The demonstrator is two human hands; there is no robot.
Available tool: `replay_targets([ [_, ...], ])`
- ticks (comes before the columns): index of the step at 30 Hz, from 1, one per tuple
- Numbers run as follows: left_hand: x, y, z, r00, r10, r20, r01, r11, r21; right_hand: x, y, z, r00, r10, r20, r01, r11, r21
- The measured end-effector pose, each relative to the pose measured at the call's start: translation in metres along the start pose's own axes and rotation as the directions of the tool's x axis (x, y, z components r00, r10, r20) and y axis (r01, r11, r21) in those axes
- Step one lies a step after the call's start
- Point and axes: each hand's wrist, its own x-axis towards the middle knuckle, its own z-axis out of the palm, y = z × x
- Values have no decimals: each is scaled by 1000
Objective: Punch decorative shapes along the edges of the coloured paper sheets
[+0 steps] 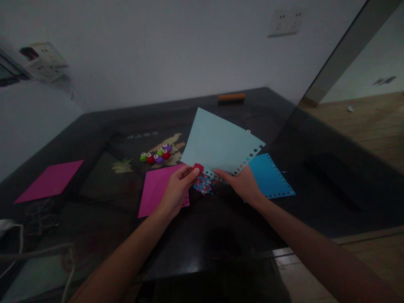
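Note:
My left hand (pixel 175 188) is closed on a small red craft punch (pixel 198 167), set at the near edge of a pale blue paper sheet (pixel 221 136). Pinching that same edge farther right is my right hand (pixel 245 185), which keeps the sheet raised and tilted above the table. Small shaped holes run along the sheet's near and right edges. Below the punch lies a pile of colourful paper confetti (pixel 204 185). A pink sheet (pixel 154 191) rests under my left hand, and a brighter blue sheet (pixel 272 176) with punched edges lies beside my right forearm.
Several green, red and purple punches with eyes (pixel 158 157) stand left of the raised sheet. Another pink sheet (pixel 50 181), glasses (pixel 41 219) and a white cable (pixel 71 261) are at the left. An orange-brown bar (pixel 232 97) lies at the dark table's (pixel 202 244) back edge.

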Motion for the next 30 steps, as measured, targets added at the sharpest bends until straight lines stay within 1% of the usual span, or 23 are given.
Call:
replay_targets([
  [5, 1, 0, 0, 1000, 3, 9, -3, 1000, -18, 0, 1, 0, 1000, 3, -6, -3, 1000, 2],
  [12, 0, -2, -2, 1000, 17, 21, -17, 1000, 7, 0, 1, 1, 1000, 12, -10, -12, 1000, 2],
  [17, 0, -1, -1, 1000, 20, 10, -20, 1000, 18, 0, 0, 1, 1000, 18, -3, -18, 1000, 4],
  [23, 1, -3, -2, 999, 39, 28, -40, 999, 35, -1, -2, 0, 999, 42, 19, -42, 999, 16],
  [27, 1, -4, -2, 998, 50, 31, -51, 998, 42, -1, -2, 0, 999, 37, 15, -38, 999, 36],
  [30, 0, -3, -2, 998, 52, 25, -53, 997, 53, -1, -2, 0, 999, 34, 15, -34, 999, 21],
])
